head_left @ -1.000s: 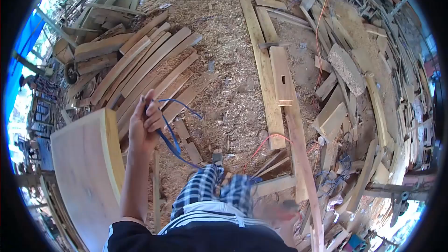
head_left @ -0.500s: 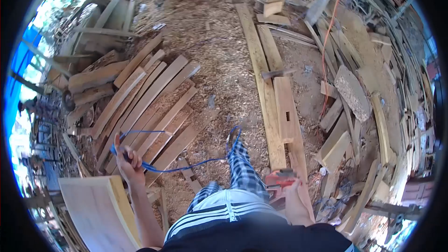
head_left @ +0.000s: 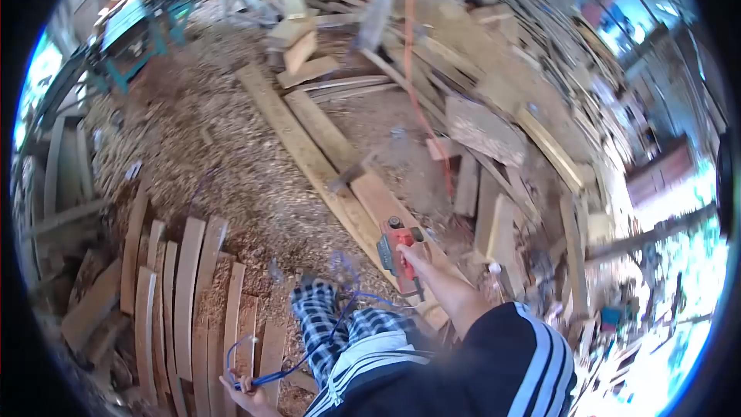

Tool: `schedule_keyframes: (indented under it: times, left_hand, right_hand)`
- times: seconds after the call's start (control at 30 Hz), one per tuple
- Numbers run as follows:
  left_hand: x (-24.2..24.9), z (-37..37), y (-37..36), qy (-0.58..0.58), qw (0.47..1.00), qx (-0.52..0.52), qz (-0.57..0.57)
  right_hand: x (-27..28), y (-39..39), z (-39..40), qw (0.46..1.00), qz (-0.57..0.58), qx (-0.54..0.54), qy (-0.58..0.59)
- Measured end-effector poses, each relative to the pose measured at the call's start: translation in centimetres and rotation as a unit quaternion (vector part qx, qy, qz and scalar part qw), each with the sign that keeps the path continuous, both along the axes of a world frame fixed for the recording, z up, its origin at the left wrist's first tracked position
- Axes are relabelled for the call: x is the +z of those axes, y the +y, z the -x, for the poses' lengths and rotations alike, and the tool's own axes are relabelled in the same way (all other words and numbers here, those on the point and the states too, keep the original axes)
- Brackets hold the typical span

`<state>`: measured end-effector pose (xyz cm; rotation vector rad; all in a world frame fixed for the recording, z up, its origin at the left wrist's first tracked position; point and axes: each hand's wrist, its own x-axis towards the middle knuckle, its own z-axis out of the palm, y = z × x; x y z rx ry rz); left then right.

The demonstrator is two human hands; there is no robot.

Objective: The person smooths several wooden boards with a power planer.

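Head view: the right arm extends forward from a black sleeve [head_left: 532, 347] with white stripes, the forearm angled toward the middle of the scene and the elbow bent near the body. The right hand [head_left: 415, 261] is gripping the red-and-black power tool [head_left: 387, 251], with fingers wrapped over its upper part. The tool is located at the near end of a wooden plank [head_left: 378, 193]; whether its base bears on the plank or is held just above it cannot be determined. The left arm is lowered to the bottom edge of the view, wrist and hand only in sight. The left hand [head_left: 245, 388] is closed around a blue cable [head_left: 272, 378] — fingers curled, a loop of the cable standing up past the fingertips. From this hand the cable runs across the checkered trousers [head_left: 318, 324] toward the tool; its point of connection cannot be made out. Cut boards [head_left: 187, 297] lie side by side ahead of the left hand. Lettering on the tool housing — too small and blurred to read.
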<state>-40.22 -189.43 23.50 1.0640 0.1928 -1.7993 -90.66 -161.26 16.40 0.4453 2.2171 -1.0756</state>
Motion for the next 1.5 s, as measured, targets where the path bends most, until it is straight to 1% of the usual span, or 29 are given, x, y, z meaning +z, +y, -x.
schedule_keyframes:
  times: [0.03,0.07,0.1,0.13,0.17,0.2,0.23,0.27,0.33,0.4,0.47,0.53,0.63,0.7,0.77,0.8,0.83,0.9,0.97,1.03,1.1,1.17,1.23,1.3,1.37,1.4,1.43,1.47,1.5]
  left_hand:
    - [-2.4,-1.0,0.1,0.03,0.999,0.016,-0.023]
    - [-2.1,0.6,-0.3,0.013,0.998,0.06,-0.026]
    - [-0.1,3.4,-1.1,-0.018,0.996,0.068,-0.05]
    - [0.9,4.5,-1.9,-0.028,0.993,0.111,-0.037]
    - [1.2,6.2,-3.1,0.013,0.989,0.135,-0.06]
    - [0.1,6.8,-3.8,0.032,0.986,0.159,-0.045]
    - [0.5,8.4,-4.6,0.061,0.973,0.199,-0.095]
    - [2.0,10.4,-5.9,0.003,0.974,0.205,-0.1]
    - [3.2,9.6,-4.9,0.054,0.97,0.223,-0.078]
    - [4.3,10.7,-5.3,0.074,0.954,0.278,-0.089]
    - [3.3,12.6,-7.7,0.083,0.943,0.309,-0.091]
    - [1.6,13.4,-8.3,0.057,0.917,0.378,-0.113]
    - [1.4,15.0,-8.4,0.024,0.907,0.407,-0.106]
    - [-0.9,15.7,-8.8,0.03,0.902,0.417,-0.11]
    - [-0.7,17.5,-10.0,0.039,0.901,0.415,-0.119]
    - [-1.0,18.5,-11.0,0.007,0.903,0.409,-0.135]
    - [-1.3,19.5,-13.0,0.007,0.9,0.415,-0.131]
    - [-1.3,21.4,-15.7,-0.055,0.904,0.386,-0.176]
    - [-0.8,22.8,-19.7,-0.046,0.911,0.38,-0.15]
    - [0.0,23.7,-23.8,-0.125,0.904,0.396,-0.104]
    - [0.8,24.5,-27.4,-0.154,0.894,0.405,-0.115]
    - [1.0,25.0,-29.7,-0.17,0.851,0.477,-0.136]
    - [-1.3,24.9,-29.5,-0.164,0.848,0.487,-0.129]
    - [-5.6,24.3,-27.8,-0.187,0.817,0.502,-0.213]
    - [-8.5,24.3,-26.1,-0.109,0.841,0.501,-0.172]
    - [-12.2,23.6,-24.9,-0.088,0.802,0.53,-0.26]
    - [-12.7,24.0,-24.7,-0.039,0.828,0.507,-0.236]
    - [-14.2,23.7,-25.0,-0.034,0.791,0.517,-0.326]
    - [-14.2,24.1,-26.6,-0.01,0.777,0.535,-0.333]
  right_hand:
    - [0.3,-2.5,1.3,0.995,-0.048,0.086,-0.005]
    - [4.1,-5.2,2.2,0.991,-0.047,0.121,0.01]
    - [-0.5,-6.3,4.7,0.971,-0.108,0.208,0.047]
    - [8.2,-11.7,4.3,0.922,-0.163,0.339,0.089]
    - [3.2,-13.1,5.7,0.915,-0.057,0.352,0.188]
    - [-0.6,-14.3,8.8,0.929,-0.034,0.355,0.104]
    - [1.0,-18.1,8.8,0.951,0.011,0.307,0.039]
    - [-0.4,-20.6,10.4,0.936,0.004,0.353,0.013]
    - [2.3,-23.2,11.0,0.916,-0.002,0.401,0.004]
    - [4.9,-27.3,11.4,0.905,0.057,0.422,-0.003]
    - [4.5,-33.1,12.8,0.89,0.037,0.454,0.013]
    - [3.7,-38.1,13.5,0.875,0.023,0.483,0.028]
    - [5.3,-44.6,15.0,0.861,0.05,0.506,0.007]
    - [4.2,-49.3,15.8,0.837,0.025,0.547,0.027]
    - [3.4,-52.9,17.4,0.833,0.032,0.553,0.017]
    - [1.9,-54.8,18.6,0.823,0.03,0.566,0.023]
    - [1.1,-57.6,19.3,0.814,0.034,0.58,0.029]
    - [-0.4,-60.9,20.9,0.806,0.031,0.59,0.02]
    - [-1.2,-64.5,21.9,0.788,0.03,0.614,0.027]
    - [-1.5,-67.7,22.9,0.784,0.03,0.619,0.024]
    - [-0.4,-71.0,23.6,0.791,0.028,0.611,0.019]
    - [-0.1,-73.7,24.5,0.786,0.027,0.618,0.011]
    - [0.1,-76.4,24.4,0.781,0.032,0.623,0.004]
    - [0.8,-79.2,24.0,0.769,-0.009,0.639,0.019]
    - [0.7,-81.6,23.8,0.77,0.012,0.638,0.009]
    - [0.6,-82.9,23.9,0.769,0.03,0.639,-0.006]
    - [0.3,-84.1,23.7,0.764,0.026,0.645,0.013]
    - [0.6,-85.2,23.0,0.766,0.034,0.642,0.014]
    - [1.1,-86.5,22.1,0.766,0.04,0.641,0.011]
